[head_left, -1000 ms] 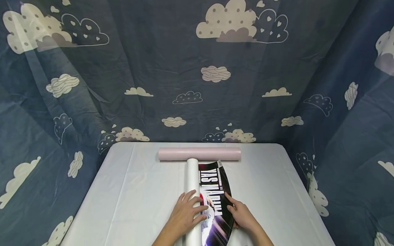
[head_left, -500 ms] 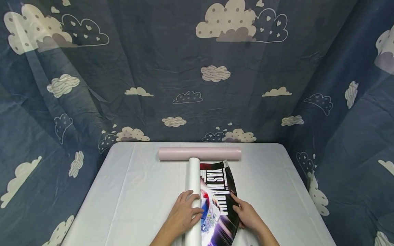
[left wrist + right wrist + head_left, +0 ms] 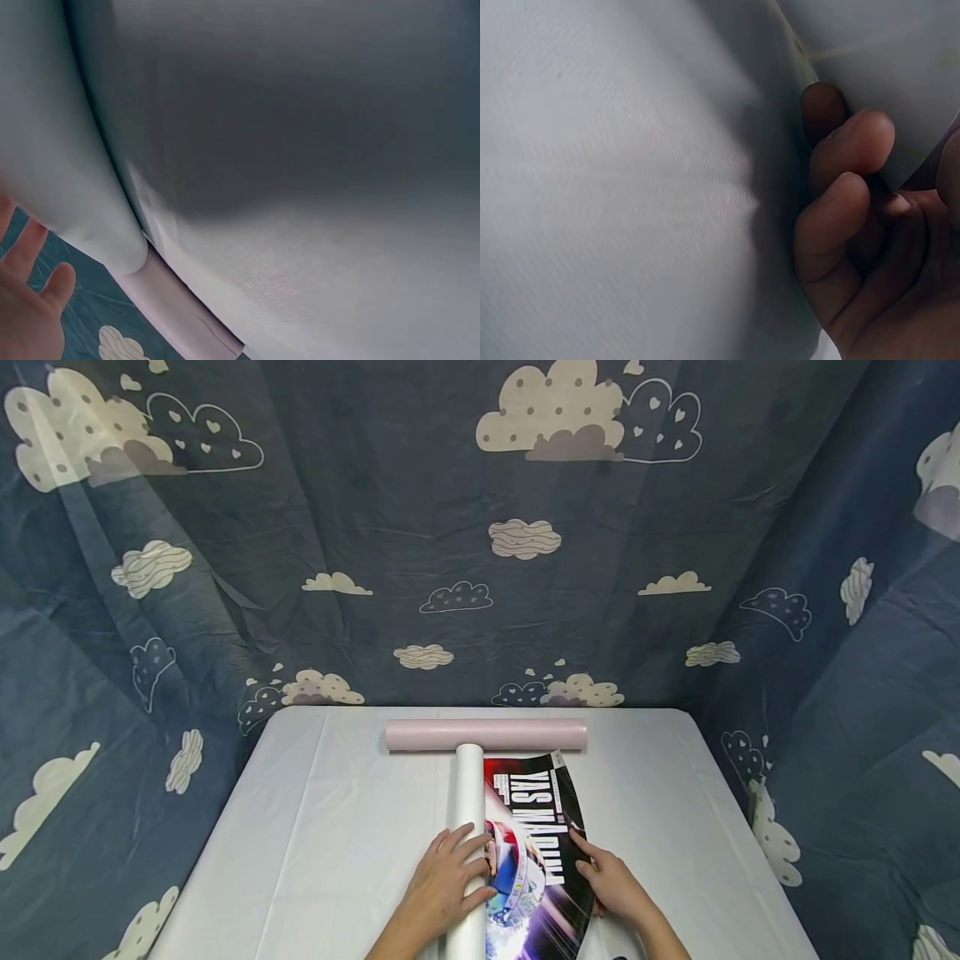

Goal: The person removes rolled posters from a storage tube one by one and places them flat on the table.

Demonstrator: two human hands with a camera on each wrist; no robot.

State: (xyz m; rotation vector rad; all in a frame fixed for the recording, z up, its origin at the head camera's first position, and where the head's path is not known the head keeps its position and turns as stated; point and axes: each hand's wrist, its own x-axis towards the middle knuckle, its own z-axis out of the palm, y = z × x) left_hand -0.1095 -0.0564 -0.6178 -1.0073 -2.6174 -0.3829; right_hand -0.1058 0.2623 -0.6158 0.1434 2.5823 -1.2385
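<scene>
A poster [image 3: 536,827] with a dark printed face and large white letters lies partly unrolled, its white-backed roll [image 3: 470,793] on the left side. My left hand [image 3: 446,885] rests on this roll with fingers spread over it; the left wrist view shows the same hand [image 3: 30,292] with fingers fairly straight against the white roll. At the poster's right edge, my right hand [image 3: 615,885] pinches the sheet between thumb and fingers. Curled fingertips [image 3: 840,210] show behind the sheet's pale back in the right wrist view.
A pink roll [image 3: 486,735] lies crosswise at the far side of the white-covered table [image 3: 360,793], just beyond the poster roll's far end. Dark blue cloth [image 3: 420,485] with cloud prints hangs behind and on both sides.
My right hand has moved to the right with the poster's edge, and more of the printed face shows. The left hand stays on the roll, its fingers drawn back slightly.
</scene>
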